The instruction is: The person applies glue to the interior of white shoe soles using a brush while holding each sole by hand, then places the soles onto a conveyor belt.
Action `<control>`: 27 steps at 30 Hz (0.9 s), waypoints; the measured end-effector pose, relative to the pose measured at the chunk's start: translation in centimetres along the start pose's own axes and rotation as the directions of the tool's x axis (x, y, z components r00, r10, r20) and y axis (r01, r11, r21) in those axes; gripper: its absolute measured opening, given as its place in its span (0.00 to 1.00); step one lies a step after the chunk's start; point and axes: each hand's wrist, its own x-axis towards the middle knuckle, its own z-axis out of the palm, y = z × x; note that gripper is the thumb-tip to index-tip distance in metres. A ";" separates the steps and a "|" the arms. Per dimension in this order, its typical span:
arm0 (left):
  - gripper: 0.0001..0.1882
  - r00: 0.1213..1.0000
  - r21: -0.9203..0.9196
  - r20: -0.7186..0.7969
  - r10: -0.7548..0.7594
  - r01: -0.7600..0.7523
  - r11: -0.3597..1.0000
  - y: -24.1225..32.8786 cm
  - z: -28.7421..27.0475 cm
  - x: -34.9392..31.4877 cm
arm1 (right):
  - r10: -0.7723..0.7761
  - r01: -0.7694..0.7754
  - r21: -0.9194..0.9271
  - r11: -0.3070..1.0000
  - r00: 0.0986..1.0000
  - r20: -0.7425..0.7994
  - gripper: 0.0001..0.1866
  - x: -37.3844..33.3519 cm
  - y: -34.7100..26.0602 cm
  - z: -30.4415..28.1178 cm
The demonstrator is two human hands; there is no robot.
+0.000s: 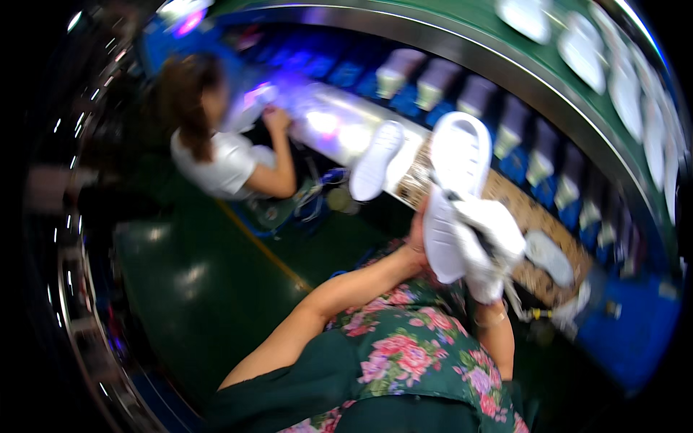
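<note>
My left hand [419, 234] is bare and closed around the edge of a white shoe sole [443, 242], held tilted over my lap. Over the sole's right side is my right hand [494, 238], in a white glove with the fingers curled. A small dark tip shows by the gloved fingertips, too blurred to name. Just beyond the hands, another white sole [460, 155] lies at the bench, its grooved inside facing up. To the right of the glove a greyish-white sole [548, 257] rests on the brown, worn bench top [516, 198].
A white sole [377, 160] lies farther left on the bench. Several grey-and-white shoe parts [507, 130] stand in a row of blue holders behind it. More soles sit on the green upper belt [469, 18]. At the left a co-worker [231, 155] sits handling something under bluish light.
</note>
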 end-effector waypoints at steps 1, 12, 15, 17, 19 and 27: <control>0.41 1.000 -0.062 -0.004 -0.015 0.015 0.998 0.0 -0.9 0.2 | 0.030 -0.027 0.037 0.999 0.996 -0.080 0.11 0.0 0.5 0.2; 0.41 0.965 -0.201 0.252 0.072 -0.021 0.979 0.4 -1.6 1.4 | 0.142 -0.124 0.227 0.966 0.988 -0.066 0.10 0.1 3.3 1.2; 0.40 0.964 -0.158 0.252 0.085 -0.046 0.986 0.8 -1.5 1.8 | 0.030 -0.013 0.122 0.992 0.990 -0.137 0.09 0.7 3.2 1.2; 0.40 0.974 -0.155 0.209 0.086 -0.054 0.986 0.8 -1.4 2.0 | -0.149 0.147 -0.024 0.989 0.986 -0.076 0.09 1.0 1.8 2.1; 0.42 0.979 -0.129 0.143 0.143 -0.125 0.984 0.6 -0.3 2.4 | -0.191 0.191 0.023 0.981 0.981 0.012 0.11 0.6 1.6 1.9; 0.44 0.991 0.013 0.128 0.025 -0.027 1.000 1.7 0.7 3.7 | -0.122 0.141 0.105 0.984 0.978 -0.168 0.10 1.6 3.1 1.0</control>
